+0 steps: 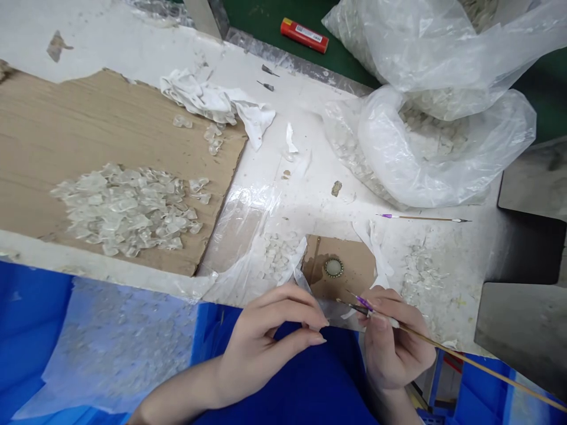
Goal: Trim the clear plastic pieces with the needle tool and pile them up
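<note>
Table: white-crusted table (310, 141) before you
Right: your right hand (394, 342) pinches a thin wooden stick (469, 357), its tip pointing up-left, its long axis running to lower right
Left: your left hand (270, 336) curls beside clear plastic film (299, 277); grip unclear
Stick's place: just beside a brass bezel (333, 268) on cardboard (354, 254)

Small brown cardboard square (348, 265) bearing one round brass-rimmed bezel with pale centre (333, 268). Below it: right hand (394, 342), gripping thin bamboo-shafted pick with purple band (364, 303), pencil-wise. Beside it: left hand (266, 348), fingers curled, nearest clear plastic film (301, 277). Left of it: heap of clear glassy shards (124, 206). Above right: clear plastic bag of pale shards (425, 141).
</note>
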A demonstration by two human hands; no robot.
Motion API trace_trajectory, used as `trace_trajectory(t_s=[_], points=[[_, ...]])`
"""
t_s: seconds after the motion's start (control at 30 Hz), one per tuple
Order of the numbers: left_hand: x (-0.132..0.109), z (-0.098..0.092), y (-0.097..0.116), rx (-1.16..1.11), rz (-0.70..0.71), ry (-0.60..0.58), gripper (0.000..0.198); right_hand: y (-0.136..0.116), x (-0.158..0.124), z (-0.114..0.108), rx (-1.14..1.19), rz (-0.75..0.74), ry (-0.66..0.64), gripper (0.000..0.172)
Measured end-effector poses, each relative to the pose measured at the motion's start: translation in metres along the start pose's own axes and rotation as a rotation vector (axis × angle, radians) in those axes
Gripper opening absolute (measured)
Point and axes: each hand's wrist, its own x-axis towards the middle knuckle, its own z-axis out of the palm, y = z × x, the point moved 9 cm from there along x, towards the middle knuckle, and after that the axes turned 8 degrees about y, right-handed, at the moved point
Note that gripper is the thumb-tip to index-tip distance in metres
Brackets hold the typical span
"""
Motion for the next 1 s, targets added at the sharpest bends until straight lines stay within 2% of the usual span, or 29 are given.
trace_trajectory(t_s=[0.23, 0.47, 0.6, 0.73, 0.87, 1.0], points=[[0.002, -0.004, 0.001, -0.061, 0.02, 0.057, 0.012, 0.008, 0.007, 0.015, -0.183, -0.086, -0.145, 0.029], [0.002, -0.007, -0.002, -0.048, -0.044, 0.098, 0.015, 0.013, 0.002, 0.022, -0.267, -0.129, -0.227, 0.023], [0.001, -0.007, -0.005, -0.089, -0.095, 0.113, 0.012, 0.015, 0.003, 0.021, -0.248, -0.121, -0.207, 0.025], [-0.001, -0.006, -0.01, -0.155, -0.159, 0.107, 0.011, 0.015, 0.004, 0.019, -0.171, -0.073, -0.165, 0.023], [-0.003, -0.003, -0.019, -0.293, -0.276, 0.104, 0.013, 0.001, 0.002, 0.01, 0.002, -0.008, -0.077, 0.015], [-0.006, 0.001, -0.022, -0.38, -0.337, 0.101, 0.004, -0.022, 0.0, 0.013, 0.315, 0.016, -0.142, 0.017]])
